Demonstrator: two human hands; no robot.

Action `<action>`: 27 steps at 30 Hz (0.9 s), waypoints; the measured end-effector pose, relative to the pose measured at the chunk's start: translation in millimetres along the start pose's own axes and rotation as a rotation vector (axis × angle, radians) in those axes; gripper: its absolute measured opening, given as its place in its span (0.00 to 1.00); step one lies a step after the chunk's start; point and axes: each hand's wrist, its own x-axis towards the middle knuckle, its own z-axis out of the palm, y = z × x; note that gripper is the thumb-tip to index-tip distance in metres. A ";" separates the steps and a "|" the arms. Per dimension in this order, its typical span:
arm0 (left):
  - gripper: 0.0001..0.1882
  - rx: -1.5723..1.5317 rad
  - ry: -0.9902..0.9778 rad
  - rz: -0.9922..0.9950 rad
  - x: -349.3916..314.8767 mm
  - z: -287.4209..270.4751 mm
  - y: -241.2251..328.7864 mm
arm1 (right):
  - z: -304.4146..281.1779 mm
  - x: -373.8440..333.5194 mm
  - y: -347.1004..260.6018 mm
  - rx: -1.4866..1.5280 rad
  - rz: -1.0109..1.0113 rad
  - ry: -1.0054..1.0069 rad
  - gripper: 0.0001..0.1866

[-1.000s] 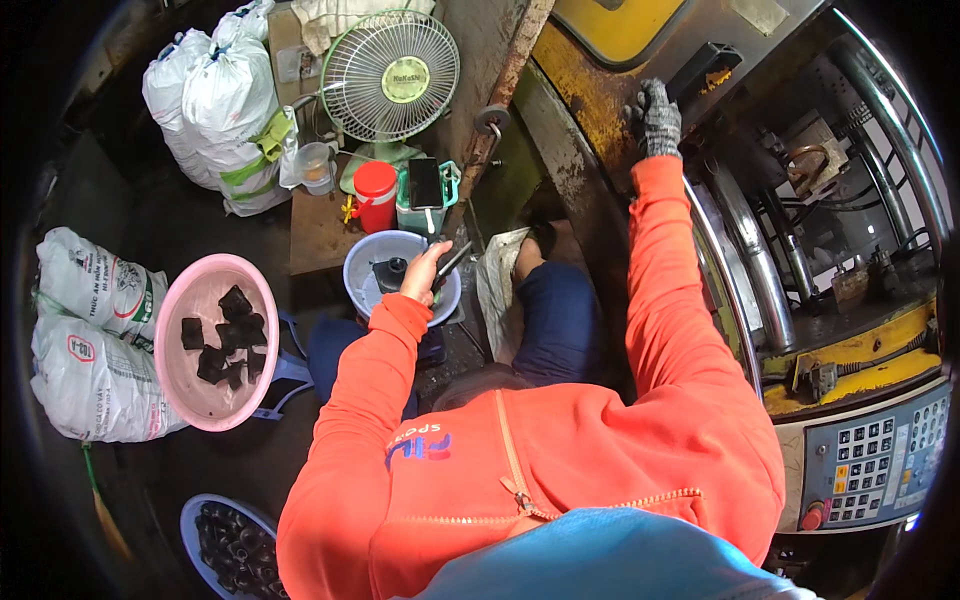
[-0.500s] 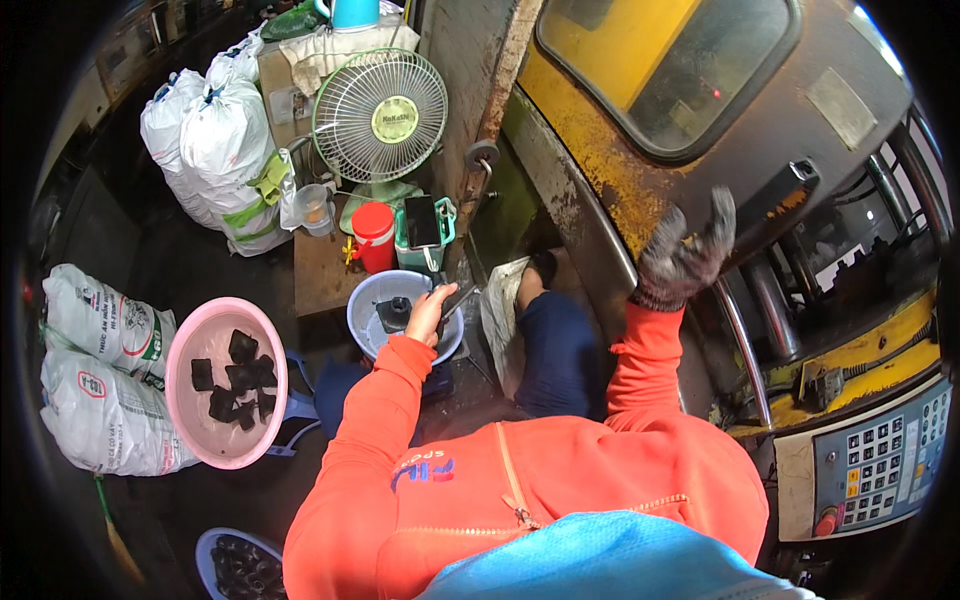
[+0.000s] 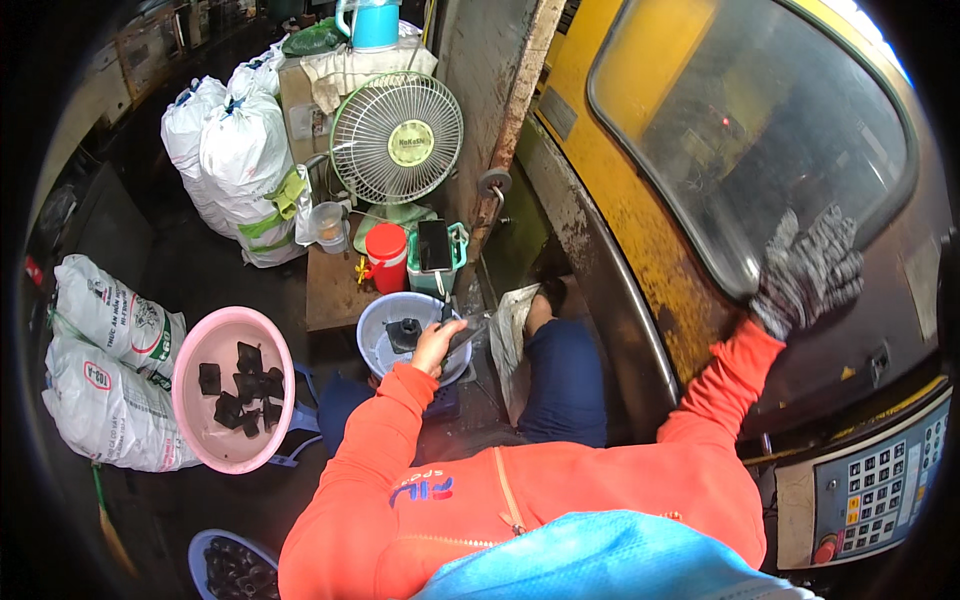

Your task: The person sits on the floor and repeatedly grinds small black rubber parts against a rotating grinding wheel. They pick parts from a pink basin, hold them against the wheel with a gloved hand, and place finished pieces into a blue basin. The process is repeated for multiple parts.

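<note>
My right hand (image 3: 808, 275), in a grey knitted glove, lies with fingers spread against the yellow and dark machine door (image 3: 650, 290), at the lower edge of its window (image 3: 750, 130). My bare left hand (image 3: 436, 347) is closed around a slim dark tool (image 3: 447, 311); its exact kind is hard to make out. This hand is over the right side of a pale lavender basin (image 3: 372, 328), in which a black moulded part (image 3: 404, 335) lies.
Left of my legs stands a pink basin (image 3: 232, 452) with several black parts. A blue basin (image 3: 197, 560) of dark pieces, white sacks (image 3: 120, 400), a fan (image 3: 397, 135), a red jug (image 3: 386, 255) and a phone (image 3: 434, 245) surround me. A button panel (image 3: 880, 480) is at right.
The machine door has slid right, covering the metal rods and opening seen before. My right hand has moved right with it and now lies flatter. My left hand keeps its hold on the tool.
</note>
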 end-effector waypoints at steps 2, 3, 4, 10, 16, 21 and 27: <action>0.24 -0.043 -0.038 -0.040 -1.3 0.8 -0.4 | -8.4 0.7 13.6 0.012 -0.034 0.043 0.29; 0.23 -0.048 -0.035 -0.017 -1.9 2.7 -0.3 | -12.6 0.2 21.3 -0.019 -0.041 0.013 0.29; 0.21 -0.046 -0.013 -0.012 -2.4 4.3 0.2 | -15.8 -1.2 26.6 -0.068 -0.020 -0.051 0.29; 0.14 -0.030 0.017 -0.142 -9.3 5.9 4.0 | -16.6 -13.2 36.8 0.061 -0.067 -0.019 0.28; 0.12 -0.108 0.064 -0.199 -8.7 -3.9 11.6 | -15.7 -15.9 38.9 0.132 -0.097 0.017 0.25; 0.10 -0.125 0.081 -0.201 -0.7 3.4 6.7 | -15.4 -17.6 39.9 0.085 -0.164 0.000 0.22; 0.08 -0.134 -0.005 -0.176 14.8 8.9 -2.6 | -10.8 -20.9 37.9 0.256 -0.128 0.067 0.22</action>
